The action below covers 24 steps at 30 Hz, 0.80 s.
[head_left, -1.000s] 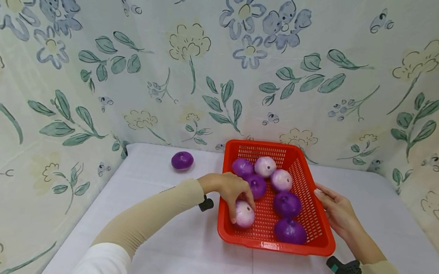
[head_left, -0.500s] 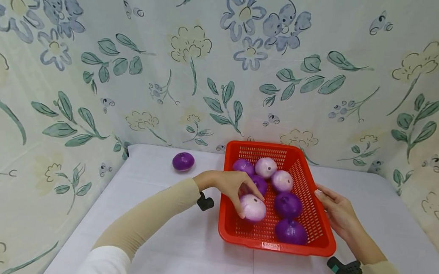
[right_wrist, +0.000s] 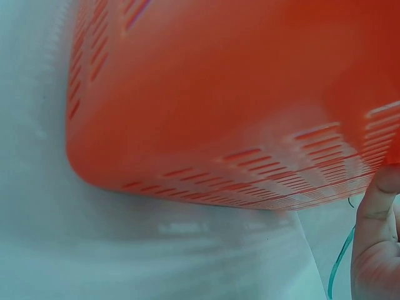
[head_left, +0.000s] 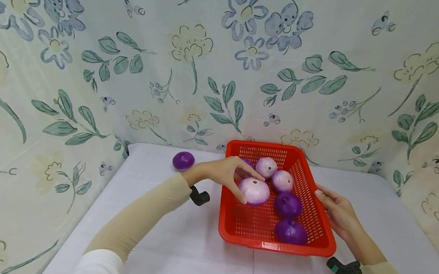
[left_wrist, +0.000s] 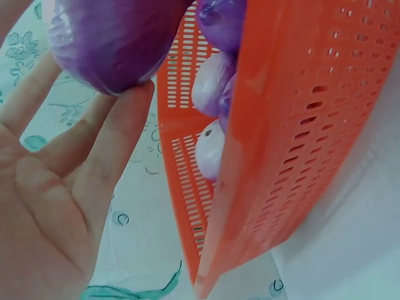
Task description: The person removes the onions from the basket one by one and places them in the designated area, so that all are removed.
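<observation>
My left hand (head_left: 226,171) pinches a pale purple onion (head_left: 254,192) between thumb and fingers, just above the left part of the red plastic basket (head_left: 273,245). In the left wrist view the onion (left_wrist: 119,44) sits at the fingertips, beside the basket wall. My right hand (head_left: 340,211) holds the basket's right rim; the right wrist view shows only part of this hand (right_wrist: 375,250) at the outer wall. Inside the basket lie two pale onions (head_left: 266,167) at the back and two dark purple onions (head_left: 291,231) on the right. Another purple onion (head_left: 247,163) is partly hidden behind my left hand.
A single dark purple onion (head_left: 183,161) lies on the white tablecloth (head_left: 189,245), left of the basket near the back edge. A floral curtain (head_left: 209,68) rises right behind the table. A black camera is strapped at each wrist.
My left hand has lifted the pale onion from the basket's left side, first moving right, then up and toward the back. The right hand and the basket stay in place.
</observation>
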### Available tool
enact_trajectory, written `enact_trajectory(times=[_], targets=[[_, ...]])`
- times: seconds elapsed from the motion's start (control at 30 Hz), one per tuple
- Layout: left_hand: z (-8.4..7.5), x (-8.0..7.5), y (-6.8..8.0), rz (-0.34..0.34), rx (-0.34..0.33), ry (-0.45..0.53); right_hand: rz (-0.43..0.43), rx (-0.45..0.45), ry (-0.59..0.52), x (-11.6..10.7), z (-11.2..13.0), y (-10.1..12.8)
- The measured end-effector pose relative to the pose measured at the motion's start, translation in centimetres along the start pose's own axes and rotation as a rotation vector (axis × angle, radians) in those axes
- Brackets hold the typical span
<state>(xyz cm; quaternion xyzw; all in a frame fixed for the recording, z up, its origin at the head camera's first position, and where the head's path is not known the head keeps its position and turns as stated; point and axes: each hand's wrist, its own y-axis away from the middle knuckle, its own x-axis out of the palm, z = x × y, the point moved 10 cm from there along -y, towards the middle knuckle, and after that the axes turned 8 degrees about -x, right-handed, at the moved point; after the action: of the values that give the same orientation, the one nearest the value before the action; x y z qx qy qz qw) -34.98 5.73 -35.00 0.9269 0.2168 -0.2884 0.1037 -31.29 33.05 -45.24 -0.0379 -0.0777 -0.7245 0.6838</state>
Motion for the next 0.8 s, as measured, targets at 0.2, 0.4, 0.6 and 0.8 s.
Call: enact_trajectory(times=[0.2,0.4,0.6,0.8], targets=[[0.3,-2.7,1.8,-0.124,-0.03,-0.03,-0.001,0.009,0.023,0.1,0.0,-0.1],[1.5,-5.3,4.0,-0.238,-0.102,0.021,0.011,-0.006,-0.018,0.1,0.1,-0.3],[3.1,-7.5,5.9,-0.317,-0.116,0.065,0.008,-0.006,-0.023,0.1,0.0,-0.3],[5.3,-9.5,7.7,-0.43,-0.149,0.042,0.017,-0.011,-0.056,0.1,0.0,-0.2]])
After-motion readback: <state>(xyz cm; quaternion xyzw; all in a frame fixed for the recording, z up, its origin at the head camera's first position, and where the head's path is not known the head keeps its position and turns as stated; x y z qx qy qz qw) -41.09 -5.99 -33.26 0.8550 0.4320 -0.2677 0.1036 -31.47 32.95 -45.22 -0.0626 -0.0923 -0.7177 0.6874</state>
